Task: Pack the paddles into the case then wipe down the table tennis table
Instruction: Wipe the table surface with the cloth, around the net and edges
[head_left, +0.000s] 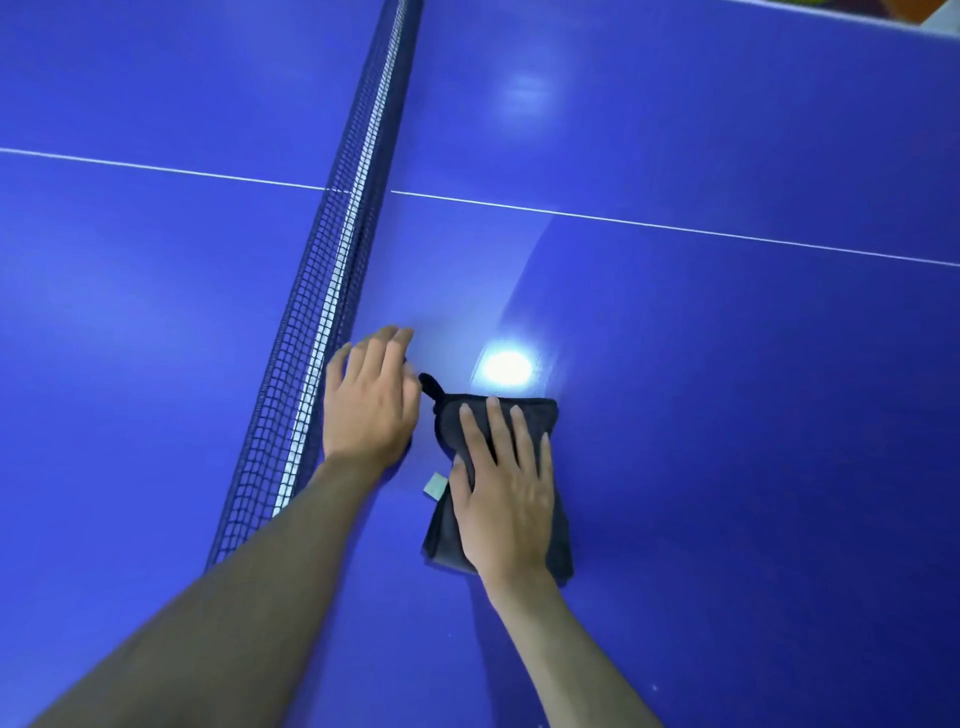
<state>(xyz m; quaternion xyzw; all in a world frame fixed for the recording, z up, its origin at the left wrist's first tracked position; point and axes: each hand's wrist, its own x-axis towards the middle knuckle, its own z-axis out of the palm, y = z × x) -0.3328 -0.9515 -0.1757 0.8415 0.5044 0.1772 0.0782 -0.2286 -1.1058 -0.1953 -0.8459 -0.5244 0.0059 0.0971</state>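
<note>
A folded dark grey cloth (545, 421) with a small pale tag lies flat on the blue table tennis table (727, 415), just right of the net. My right hand (504, 488) presses on it with straight, spread fingers. My left hand (371, 400) rests flat on the table surface between the net and the cloth, fingers straight, close to the cloth's black loop. No paddles and no case are in view.
The dark net (332, 291) with its white top band runs from the top centre down to the lower left. A white centre line (675, 226) crosses the table. A bright lamp reflection (506, 366) shines just beyond the cloth. The table's far edge shows at the top right.
</note>
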